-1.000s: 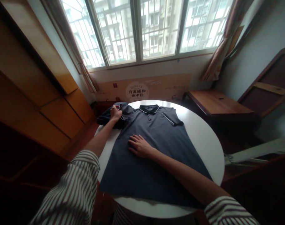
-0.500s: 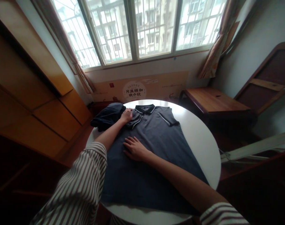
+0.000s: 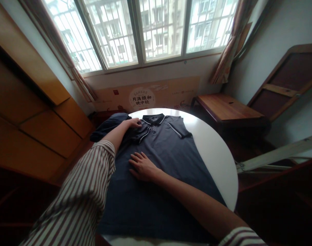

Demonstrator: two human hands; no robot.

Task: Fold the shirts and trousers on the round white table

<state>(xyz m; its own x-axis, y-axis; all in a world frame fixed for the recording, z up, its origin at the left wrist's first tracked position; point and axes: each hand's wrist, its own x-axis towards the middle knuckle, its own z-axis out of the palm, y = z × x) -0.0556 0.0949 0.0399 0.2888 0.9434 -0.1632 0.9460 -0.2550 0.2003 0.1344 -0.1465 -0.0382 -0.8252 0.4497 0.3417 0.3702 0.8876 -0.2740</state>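
far left, wooden cabinets [image 3: 40, 130] out of play. left hand [image 3: 134, 122] at the folded-in sleeve [image 3: 142, 134] by the collar [image 3: 153, 119], fingers resting flat and loosely spread, pinching nothing. best to press that crease straight, parallel to the placket. right hand [image 3: 142, 166] flat mid-chest, fingers spread, pinning the dark polo shirt [image 3: 166, 160] laid out on the white round worktop [image 3: 215, 150]. good to keep that anchor firm. right sleeve [image 3: 178, 130] not yet folded.

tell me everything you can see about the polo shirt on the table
The polo shirt is dark grey knit with a white-edged collar, buttoned placket and white-trimmed sleeve cuffs. It lies front up on the round white table, one sleeve folded in over the chest. The left hand rests by the collar; the right hand lies flat on its middle.
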